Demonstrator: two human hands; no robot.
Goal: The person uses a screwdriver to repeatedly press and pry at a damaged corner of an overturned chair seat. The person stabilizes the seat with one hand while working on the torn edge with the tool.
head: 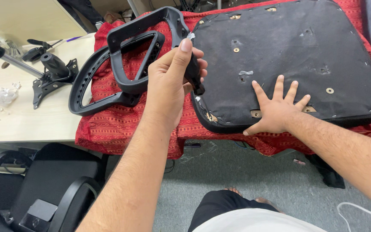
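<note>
Black plastic armrest (151,47) clamped in left hand (170,81) beside upturned seat base (297,51); right hand (278,109) flat, open on it, armrest not yet attached.

Raised black armrest (151,38), upturned seat (297,56)

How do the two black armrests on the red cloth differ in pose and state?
The upper armrest is gripped at its end by the left hand and held against the seat base; the lower armrest lies loose on the red cloth, untouched. The upper overlaps the lower. Both are black plastic loops.
</note>
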